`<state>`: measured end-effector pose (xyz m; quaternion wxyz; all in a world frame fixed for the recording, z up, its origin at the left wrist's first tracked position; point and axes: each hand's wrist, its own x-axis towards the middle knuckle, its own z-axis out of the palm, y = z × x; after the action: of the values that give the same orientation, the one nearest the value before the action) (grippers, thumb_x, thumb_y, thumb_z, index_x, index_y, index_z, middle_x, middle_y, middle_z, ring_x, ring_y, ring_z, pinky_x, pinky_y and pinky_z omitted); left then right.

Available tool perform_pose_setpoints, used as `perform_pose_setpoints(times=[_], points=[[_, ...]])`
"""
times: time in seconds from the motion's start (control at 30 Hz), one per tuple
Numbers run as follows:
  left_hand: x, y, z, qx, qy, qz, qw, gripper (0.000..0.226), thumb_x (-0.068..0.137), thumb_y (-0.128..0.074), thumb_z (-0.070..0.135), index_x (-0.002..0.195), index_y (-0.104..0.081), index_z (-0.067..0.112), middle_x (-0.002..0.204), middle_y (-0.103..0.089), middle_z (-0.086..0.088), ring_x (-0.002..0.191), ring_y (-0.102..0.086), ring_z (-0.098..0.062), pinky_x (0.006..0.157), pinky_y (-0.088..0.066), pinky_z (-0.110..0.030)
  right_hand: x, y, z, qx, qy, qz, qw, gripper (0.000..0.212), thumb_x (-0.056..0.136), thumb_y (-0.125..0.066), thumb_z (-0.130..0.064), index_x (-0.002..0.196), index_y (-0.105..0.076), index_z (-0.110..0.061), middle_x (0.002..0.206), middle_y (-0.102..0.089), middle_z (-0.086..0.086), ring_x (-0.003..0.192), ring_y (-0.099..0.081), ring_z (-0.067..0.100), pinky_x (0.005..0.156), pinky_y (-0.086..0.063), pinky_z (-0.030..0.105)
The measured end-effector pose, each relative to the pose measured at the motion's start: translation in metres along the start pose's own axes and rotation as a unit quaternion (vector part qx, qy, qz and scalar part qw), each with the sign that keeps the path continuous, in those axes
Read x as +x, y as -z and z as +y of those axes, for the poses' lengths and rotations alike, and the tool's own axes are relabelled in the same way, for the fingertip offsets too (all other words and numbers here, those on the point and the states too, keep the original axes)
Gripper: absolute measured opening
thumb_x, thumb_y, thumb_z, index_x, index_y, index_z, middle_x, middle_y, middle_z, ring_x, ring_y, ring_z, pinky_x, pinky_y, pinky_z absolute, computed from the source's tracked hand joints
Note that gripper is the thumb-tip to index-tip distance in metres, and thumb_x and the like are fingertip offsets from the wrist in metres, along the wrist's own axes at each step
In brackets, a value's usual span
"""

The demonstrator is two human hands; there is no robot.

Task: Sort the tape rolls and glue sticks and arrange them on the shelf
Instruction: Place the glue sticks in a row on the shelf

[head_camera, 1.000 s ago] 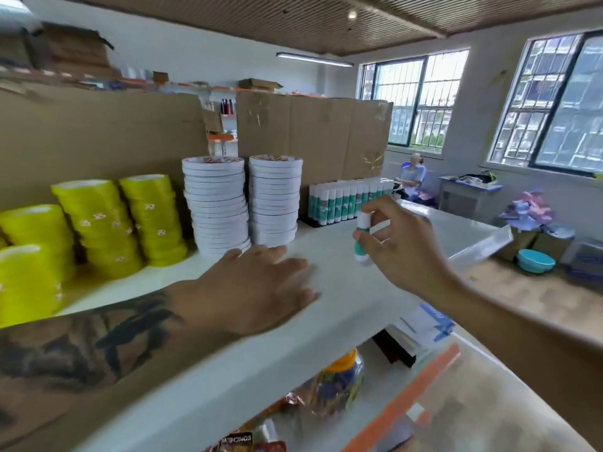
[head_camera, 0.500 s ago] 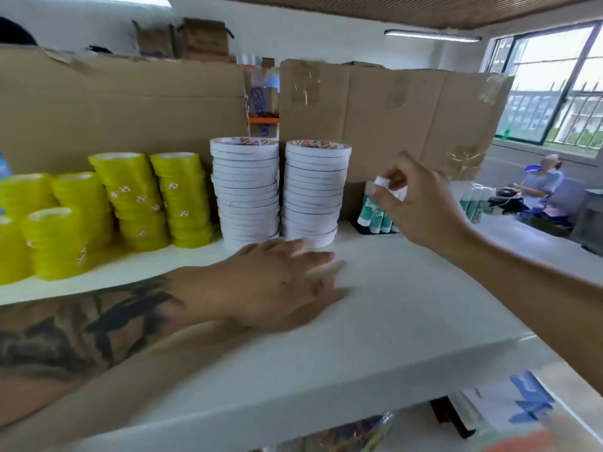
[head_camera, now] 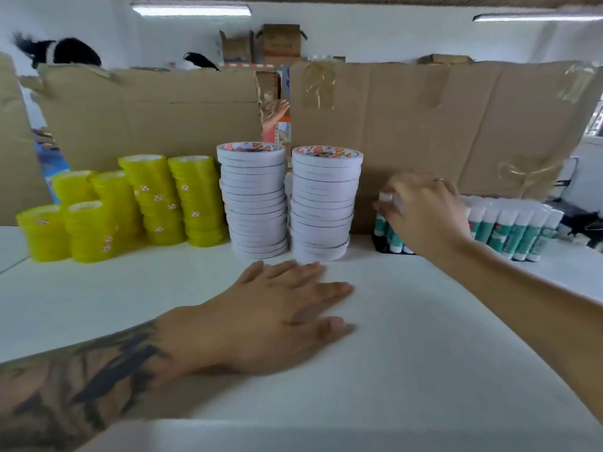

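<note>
White shelf board already holds sorted tape stacks at ten o'clock, while the right hand pinches a white-capped green glue stick into the two-o'clock row, left hand spread flat.

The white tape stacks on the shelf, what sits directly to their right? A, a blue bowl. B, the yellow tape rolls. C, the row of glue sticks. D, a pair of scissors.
C: the glue sticks stand in a row just right of the two white tape stacks, where the right hand reaches; the yellow tape rolls are on their left.
</note>
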<state>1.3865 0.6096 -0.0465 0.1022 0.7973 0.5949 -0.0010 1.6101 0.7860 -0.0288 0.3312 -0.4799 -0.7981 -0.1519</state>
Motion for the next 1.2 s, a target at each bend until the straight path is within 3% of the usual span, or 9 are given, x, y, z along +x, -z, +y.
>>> perform_pose_setpoints(times=[0.2,0.4,1.0,1.2], points=[[0.001,-0.001,-0.003,0.009,0.000,-0.012,1.000,0.060,0.084,-0.009,0.087,0.141,0.006,0.076,0.168,0.008,0.023,0.154,0.012,-0.003,0.126,0.004,-0.045,0.003,-0.005,0.001,-0.012,-0.023,0.005,1.000,0.020,0.094,-0.064,-0.039,0.105,-0.066,-0.022,0.107,-0.066,0.004,0.105,-0.059,0.038,0.093,-0.039,0.043],[0.001,-0.002,-0.004,0.009,-0.007,-0.009,1.000,0.062,0.083,-0.009,0.087,0.142,0.005,0.075,0.169,0.006,0.022,0.155,0.011,-0.003,0.127,0.000,-0.043,0.000,-0.007,-0.001,-0.010,-0.032,0.026,0.999,0.018,0.096,-0.059,-0.031,0.108,-0.070,-0.023,0.111,-0.069,0.004,0.105,-0.059,0.037,0.094,-0.037,0.041],[0.002,0.001,-0.003,0.012,-0.007,-0.013,1.000,0.065,0.082,-0.010,0.087,0.144,0.004,0.073,0.169,0.004,0.021,0.155,0.008,-0.003,0.126,0.002,-0.038,0.003,-0.002,-0.002,0.040,-0.042,0.045,0.997,0.014,0.094,-0.064,-0.038,0.100,-0.075,-0.032,0.100,-0.074,-0.005,0.102,-0.059,0.031,0.091,-0.035,0.036],[0.002,0.001,-0.004,0.010,-0.008,-0.019,1.000,0.066,0.080,-0.009,0.088,0.143,0.005,0.074,0.169,0.005,0.021,0.155,0.008,-0.004,0.127,0.000,-0.043,0.004,0.003,0.002,0.036,-0.034,0.032,0.998,0.016,0.095,-0.063,-0.038,0.100,-0.076,-0.030,0.099,-0.073,-0.004,0.101,-0.060,0.031,0.090,-0.037,0.037]])
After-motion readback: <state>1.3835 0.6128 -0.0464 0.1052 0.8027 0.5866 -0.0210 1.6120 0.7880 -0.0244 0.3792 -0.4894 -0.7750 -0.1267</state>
